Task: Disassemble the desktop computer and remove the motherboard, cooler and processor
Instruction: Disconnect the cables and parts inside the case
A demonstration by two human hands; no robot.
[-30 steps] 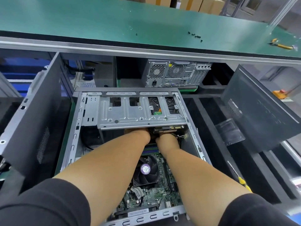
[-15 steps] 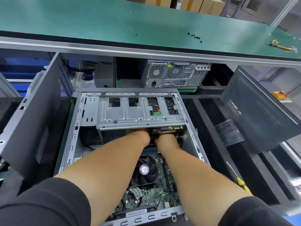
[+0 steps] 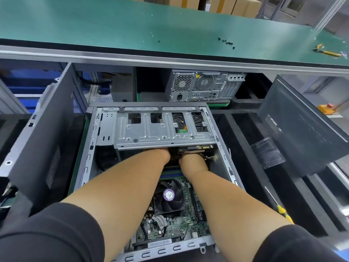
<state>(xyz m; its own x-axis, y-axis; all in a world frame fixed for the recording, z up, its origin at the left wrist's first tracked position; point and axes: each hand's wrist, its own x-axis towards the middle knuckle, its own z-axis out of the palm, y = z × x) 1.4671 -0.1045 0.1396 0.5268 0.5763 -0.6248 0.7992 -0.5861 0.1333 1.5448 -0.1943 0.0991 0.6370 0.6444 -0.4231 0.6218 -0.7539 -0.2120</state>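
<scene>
Nothing has moved: both hands, left hand (image 3: 160, 155) and right hand (image 3: 192, 161), stay under the drive cage (image 3: 162, 133), fingers hidden. Likely unplugging cables; freeing the motherboard (image 3: 170, 224) follows.

Open case (image 3: 90, 148), motherboard (image 3: 175, 224) and cooler (image 3: 169, 195) inside

Drive cage (image 3: 162, 132): roofs the case's far end; only a low gap beneath.
Cooler (image 3: 168, 196): blocks mid-board.
Case walls (image 3: 86, 163): hem both sides.
</scene>
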